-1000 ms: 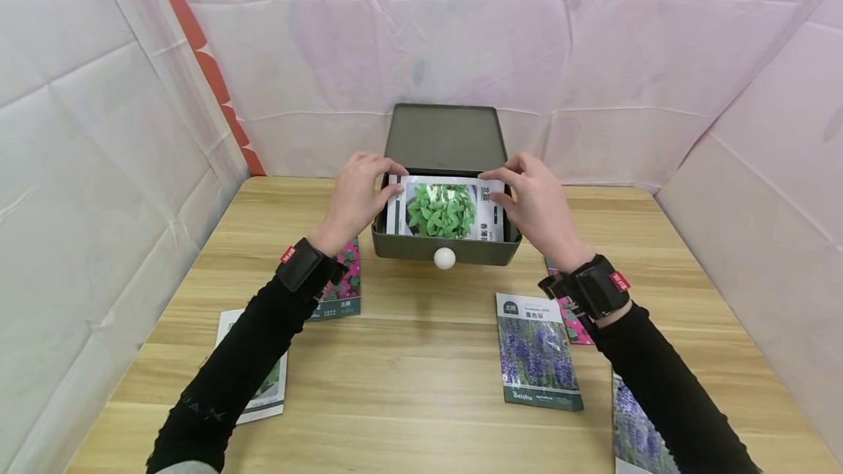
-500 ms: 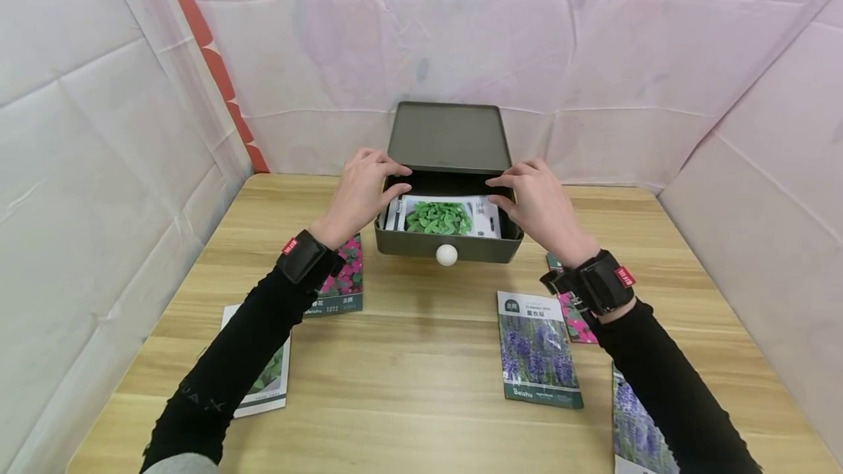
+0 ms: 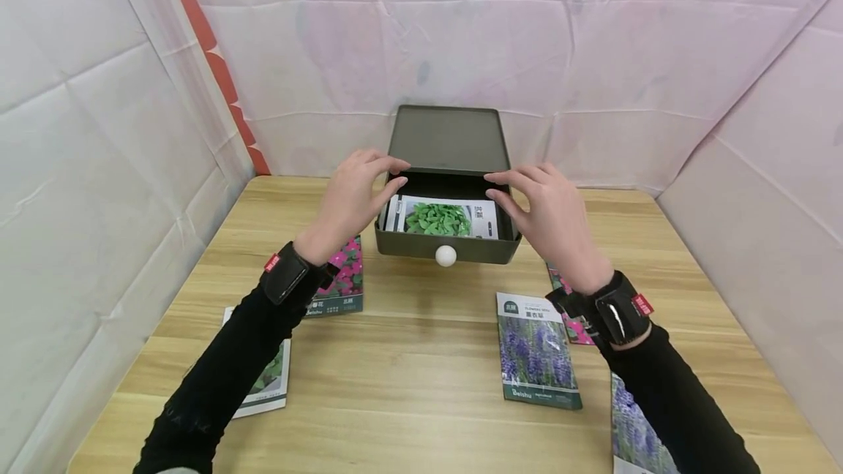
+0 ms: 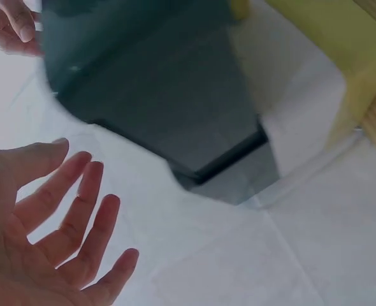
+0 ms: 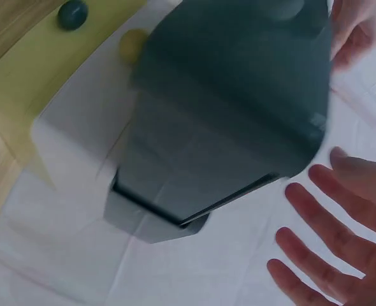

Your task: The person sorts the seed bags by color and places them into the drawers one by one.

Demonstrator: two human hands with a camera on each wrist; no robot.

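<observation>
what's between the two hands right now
In the head view, the open drawer of the dark green box lies between the left hand and the right hand, with a green-leaf seed packet lying inside it.

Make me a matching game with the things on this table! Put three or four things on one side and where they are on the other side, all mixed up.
Things:
1. green-leaf seed packet
2. lavender seed packet
3. white knob
4. pink-flower seed packet

Places:
A. on the front of the drawer
B. flat on the table, beside the right forearm
C. inside the open drawer
D. partly under the left wrist

Pairs: 1-C, 2-B, 3-A, 4-D
</observation>
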